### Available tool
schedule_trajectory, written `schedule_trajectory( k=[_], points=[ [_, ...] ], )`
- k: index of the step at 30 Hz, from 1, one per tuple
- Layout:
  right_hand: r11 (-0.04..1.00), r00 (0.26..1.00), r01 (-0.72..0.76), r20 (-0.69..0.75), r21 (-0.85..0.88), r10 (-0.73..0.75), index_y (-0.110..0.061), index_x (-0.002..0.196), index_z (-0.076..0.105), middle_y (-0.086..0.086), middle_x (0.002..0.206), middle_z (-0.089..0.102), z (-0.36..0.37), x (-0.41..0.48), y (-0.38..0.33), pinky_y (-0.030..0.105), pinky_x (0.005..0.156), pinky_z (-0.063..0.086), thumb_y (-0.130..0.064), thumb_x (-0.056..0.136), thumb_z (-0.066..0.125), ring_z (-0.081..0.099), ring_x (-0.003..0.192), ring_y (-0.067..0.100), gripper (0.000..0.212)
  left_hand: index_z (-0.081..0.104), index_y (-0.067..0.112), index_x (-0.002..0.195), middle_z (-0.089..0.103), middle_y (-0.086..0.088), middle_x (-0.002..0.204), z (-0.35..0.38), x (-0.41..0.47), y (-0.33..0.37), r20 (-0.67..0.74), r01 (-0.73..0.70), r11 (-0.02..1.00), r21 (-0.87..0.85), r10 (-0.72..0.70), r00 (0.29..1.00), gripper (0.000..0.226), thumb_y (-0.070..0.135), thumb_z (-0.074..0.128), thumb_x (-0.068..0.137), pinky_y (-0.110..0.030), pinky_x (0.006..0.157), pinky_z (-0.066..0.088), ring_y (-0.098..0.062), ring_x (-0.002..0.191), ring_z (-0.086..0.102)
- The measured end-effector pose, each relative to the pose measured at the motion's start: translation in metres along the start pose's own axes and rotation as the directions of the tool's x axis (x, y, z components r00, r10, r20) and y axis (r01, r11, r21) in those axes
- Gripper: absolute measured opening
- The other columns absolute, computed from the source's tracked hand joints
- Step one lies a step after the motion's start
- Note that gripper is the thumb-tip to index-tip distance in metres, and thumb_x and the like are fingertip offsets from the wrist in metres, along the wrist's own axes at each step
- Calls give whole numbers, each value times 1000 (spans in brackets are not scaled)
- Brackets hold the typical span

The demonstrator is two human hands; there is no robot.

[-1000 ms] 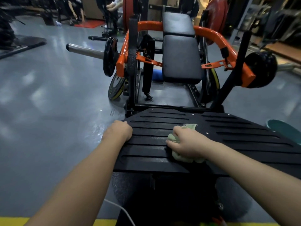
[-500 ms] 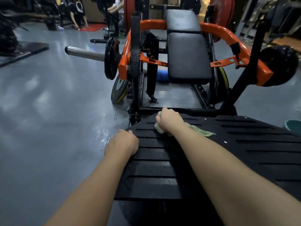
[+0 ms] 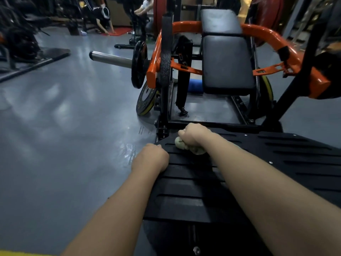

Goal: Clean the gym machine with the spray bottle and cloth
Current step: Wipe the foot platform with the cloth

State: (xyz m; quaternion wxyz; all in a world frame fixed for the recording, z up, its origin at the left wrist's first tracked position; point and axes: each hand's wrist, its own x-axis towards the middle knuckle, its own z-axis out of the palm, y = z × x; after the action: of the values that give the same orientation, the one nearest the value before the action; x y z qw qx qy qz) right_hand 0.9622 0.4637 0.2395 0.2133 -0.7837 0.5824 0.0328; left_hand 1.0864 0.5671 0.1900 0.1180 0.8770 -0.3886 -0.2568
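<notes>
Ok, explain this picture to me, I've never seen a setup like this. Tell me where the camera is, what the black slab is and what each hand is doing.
There is no robot here: a person wears one wide-angle camera on the head, so you look down along both forearms. The black slotted footplate belongs to a gym machine. Beyond it stand the machine's padded seat and orange frame, with a weight plate on a bar at the left. The right hand grips a bunched pale cloth and presses it on the footplate's far left part. The left hand rests on the footplate's left edge, fingers curled over it. No spray bottle is in view.
</notes>
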Motion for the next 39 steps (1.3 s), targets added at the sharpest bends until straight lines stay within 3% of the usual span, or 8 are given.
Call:
schedule_trajectory(
  k=[12, 16, 21, 24, 28, 31, 34, 39],
  points=[
    [983, 990, 141, 14, -117, -141, -17, 85, 55, 15, 104, 66, -1, -154, 13, 35, 77, 34, -42, 102, 39, 59, 103, 37, 35, 48, 9, 149, 46, -13, 154, -26, -40, 4, 59, -39, 999, -1, 39, 997, 52, 18, 35, 99, -48, 106, 43, -37, 135, 49],
    [975, 983, 185, 11, -126, -186, -17, 78, 52, 17, 103, 67, 1, -197, 12, 35, 74, 36, -42, 101, 42, 59, 101, 38, 36, 58, 5, 136, 56, -16, 144, -22, -34, -2, 60, -107, 994, -2, 107, 992, 48, 15, 32, 96, -43, 100, 46, -38, 126, 56],
    [961, 966, 259, 4, -101, -259, -16, 89, 54, 13, 109, 69, 6, -224, 9, 35, 81, 40, -57, 102, 37, 61, 105, 34, 47, 55, -6, 138, 56, -24, 141, -38, -52, -3, 151, -30, 930, -365, 91, 984, 43, 19, 34, 109, -39, 100, 44, -40, 130, 53],
    [963, 959, 269, 86, 11, -269, -19, 89, 51, 0, 92, 62, 1, -224, 11, 36, 74, 39, -78, 93, 33, 59, 92, 24, 63, 55, 2, 139, 64, -18, 128, -42, -55, -23, 277, 72, 825, -561, 105, 955, 48, 36, 32, 112, -40, 90, 53, -33, 112, 64],
    [911, 924, 380, 24, -162, -381, -20, 93, 39, 3, 99, 59, 14, -208, 3, 36, 74, 31, -55, 104, 36, 59, 100, 33, 37, 60, 19, 128, 68, -10, 98, -49, -59, -56, 323, 191, 689, -699, 66, 944, 45, 48, 31, 110, -34, 67, 56, -23, 77, 67],
    [896, 914, 398, -4, -198, -407, -19, 94, 40, 6, 106, 61, 21, -171, -14, 36, 76, 31, -47, 105, 37, 58, 103, 35, 30, 60, 17, 128, 69, -11, 104, -54, -67, -70, 342, 215, 643, -735, 78, 936, 47, 53, 39, 106, -34, 66, 55, -24, 80, 71],
    [904, 923, 363, -49, -225, -382, -14, 107, 50, 12, 119, 63, 31, -121, -36, 41, 83, 38, -41, 105, 38, 58, 110, 38, 29, 65, 17, 113, 70, -6, 87, -51, -82, -72, 347, 221, 624, -750, 86, 934, 50, 59, 39, 104, -31, 65, 52, -22, 76, 69],
    [976, 972, 171, -136, -138, -190, -7, 130, 50, 18, 134, 58, 42, -44, -63, 42, 84, 39, -24, 104, 37, 54, 122, 42, 34, 66, 19, 99, 71, 0, 75, -44, -90, -60, 305, 188, 641, -744, 75, 949, 54, 60, 32, 106, -32, 70, 49, -20, 81, 66]
  ],
)
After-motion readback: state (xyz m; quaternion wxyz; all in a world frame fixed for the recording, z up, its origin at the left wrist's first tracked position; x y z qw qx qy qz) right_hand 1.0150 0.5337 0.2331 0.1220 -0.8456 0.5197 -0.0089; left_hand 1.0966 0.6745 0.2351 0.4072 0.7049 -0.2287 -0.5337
